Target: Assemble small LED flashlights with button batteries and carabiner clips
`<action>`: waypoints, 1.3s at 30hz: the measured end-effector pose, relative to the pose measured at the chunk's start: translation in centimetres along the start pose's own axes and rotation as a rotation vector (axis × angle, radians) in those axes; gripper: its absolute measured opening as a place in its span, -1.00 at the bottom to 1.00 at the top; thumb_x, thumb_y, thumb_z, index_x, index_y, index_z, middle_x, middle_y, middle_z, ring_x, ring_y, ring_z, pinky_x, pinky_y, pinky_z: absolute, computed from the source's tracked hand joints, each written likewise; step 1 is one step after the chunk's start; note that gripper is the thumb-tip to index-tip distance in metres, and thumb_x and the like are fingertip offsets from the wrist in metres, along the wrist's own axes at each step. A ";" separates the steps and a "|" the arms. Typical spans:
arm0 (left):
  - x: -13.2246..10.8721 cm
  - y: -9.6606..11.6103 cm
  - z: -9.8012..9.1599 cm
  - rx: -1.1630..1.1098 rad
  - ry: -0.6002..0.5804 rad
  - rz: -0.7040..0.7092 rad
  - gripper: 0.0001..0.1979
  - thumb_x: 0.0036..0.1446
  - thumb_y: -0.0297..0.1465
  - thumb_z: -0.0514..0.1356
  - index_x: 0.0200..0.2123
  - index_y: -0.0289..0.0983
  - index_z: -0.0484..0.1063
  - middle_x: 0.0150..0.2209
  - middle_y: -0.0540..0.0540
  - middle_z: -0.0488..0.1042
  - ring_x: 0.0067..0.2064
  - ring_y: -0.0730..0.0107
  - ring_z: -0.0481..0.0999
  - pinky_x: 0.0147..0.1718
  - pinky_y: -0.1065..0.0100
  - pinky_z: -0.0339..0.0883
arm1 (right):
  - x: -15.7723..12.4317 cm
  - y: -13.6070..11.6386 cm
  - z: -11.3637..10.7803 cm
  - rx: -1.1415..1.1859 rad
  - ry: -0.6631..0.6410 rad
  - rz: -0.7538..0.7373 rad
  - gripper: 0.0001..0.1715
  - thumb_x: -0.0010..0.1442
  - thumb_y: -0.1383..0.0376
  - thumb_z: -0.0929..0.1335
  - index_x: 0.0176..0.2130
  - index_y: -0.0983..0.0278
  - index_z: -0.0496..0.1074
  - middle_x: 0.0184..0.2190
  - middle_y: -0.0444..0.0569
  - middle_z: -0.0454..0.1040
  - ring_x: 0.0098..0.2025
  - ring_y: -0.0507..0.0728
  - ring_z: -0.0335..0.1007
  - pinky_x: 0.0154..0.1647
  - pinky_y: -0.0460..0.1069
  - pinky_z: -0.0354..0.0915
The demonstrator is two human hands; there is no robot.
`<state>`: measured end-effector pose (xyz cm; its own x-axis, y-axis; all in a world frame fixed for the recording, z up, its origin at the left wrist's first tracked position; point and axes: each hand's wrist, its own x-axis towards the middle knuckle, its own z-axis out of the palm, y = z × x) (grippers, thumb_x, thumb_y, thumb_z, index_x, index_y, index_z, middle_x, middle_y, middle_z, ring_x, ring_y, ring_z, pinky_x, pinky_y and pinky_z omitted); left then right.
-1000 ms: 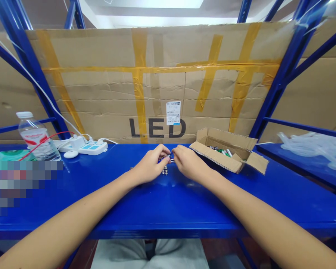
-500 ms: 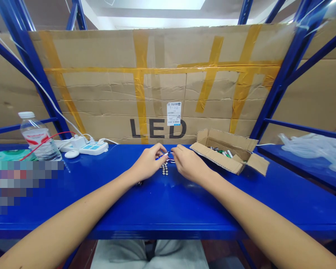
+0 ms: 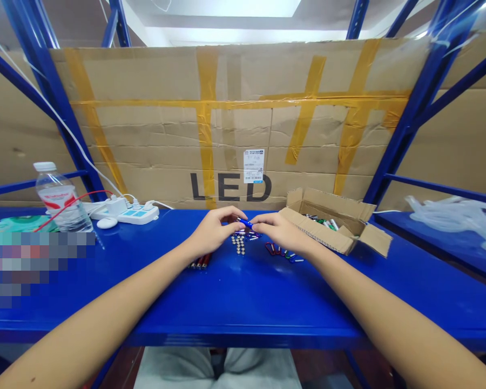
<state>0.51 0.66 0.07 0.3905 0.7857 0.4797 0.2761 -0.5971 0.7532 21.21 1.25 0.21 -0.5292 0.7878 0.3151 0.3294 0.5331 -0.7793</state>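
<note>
Between my two hands is a small blue tube [image 3: 245, 222] with a silver end, like a mini flashlight; its exact kind is too small to tell. My left hand [image 3: 215, 229] pinches the silver end, and my right hand [image 3: 279, 231] grips the other end in its fingertips. Below them, small silver round cells [image 3: 238, 244] stand in rows on the blue table, and more blue tubes [image 3: 251, 236] lie just behind the cells. Several dark red tubes [image 3: 201, 262] rest beside my left wrist, partly hidden. Red, green and blue carabiner clips [image 3: 281, 252] lie under my right hand.
An open cardboard box [image 3: 324, 235] with green and silver tubes stands at right. To the left are a water bottle [image 3: 60, 202], a white power strip [image 3: 135, 214] and a white oval object [image 3: 107, 223]. A large cardboard sheet [image 3: 162, 135] backs the blue table [image 3: 243, 302].
The blue tube has turned and now lies across between both hands. My right hand has moved right and flattened, and the carabiner clips and red tubes now show.
</note>
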 end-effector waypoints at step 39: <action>1.0 -0.8 -0.9 -0.892 0.124 -0.325 -0.33 0.31 0.00 -0.12 -0.02 -0.50 0.44 0.06 -0.48 0.47 0.12 0.01 0.47 0.22 0.10 0.22 | -0.6 -0.3 0.8 -0.482 0.405 -0.122 -0.74 0.17 0.37 0.24 -0.25 0.32 0.52 -0.29 0.07 0.60 -0.26 0.19 0.47 -0.21 0.05 0.27</action>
<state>-0.11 2.11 0.35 0.3025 0.9335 0.1928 -0.4361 -0.0443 0.8988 20.79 0.41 -0.23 -0.2790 0.7167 0.6392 0.6502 0.6308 -0.4235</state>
